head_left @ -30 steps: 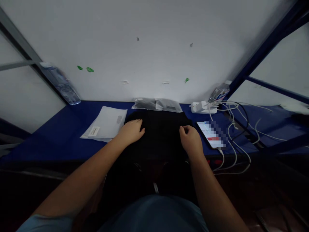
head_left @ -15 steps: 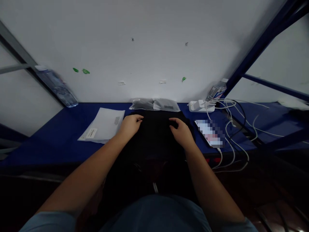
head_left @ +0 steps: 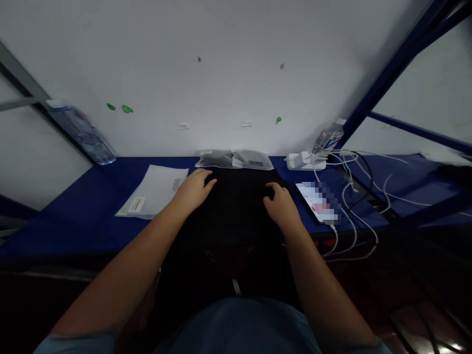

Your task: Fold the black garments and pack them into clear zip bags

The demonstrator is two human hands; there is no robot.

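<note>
A black garment (head_left: 239,204) lies spread at the middle of the blue tabletop, its front part lost in the dark near my lap. My left hand (head_left: 192,190) rests at its upper left edge, thumb and fingers apart. At the right side, my right hand (head_left: 282,204) touches the cloth with bent fingers and a gap before the thumb. What kind of garment it is, I cannot tell. Just left of my left hand is a flat frosted plastic bag (head_left: 157,184) with a label. Two more frosted bags, a left one (head_left: 214,158) and a right one (head_left: 252,159), lie behind the cloth.
A phone (head_left: 315,199) on a charging cable lies to the right. Behind it sit a white power strip (head_left: 304,161), tangled cables (head_left: 348,182) and a water bottle (head_left: 330,135). A larger bottle (head_left: 83,132) leans at the left. The wall (head_left: 236,88) closes off the back.
My fingers have loosened from a closer pinch, and my hands have moved slightly apart. The cloth looks flatter between them. The view has shifted a little.
</note>
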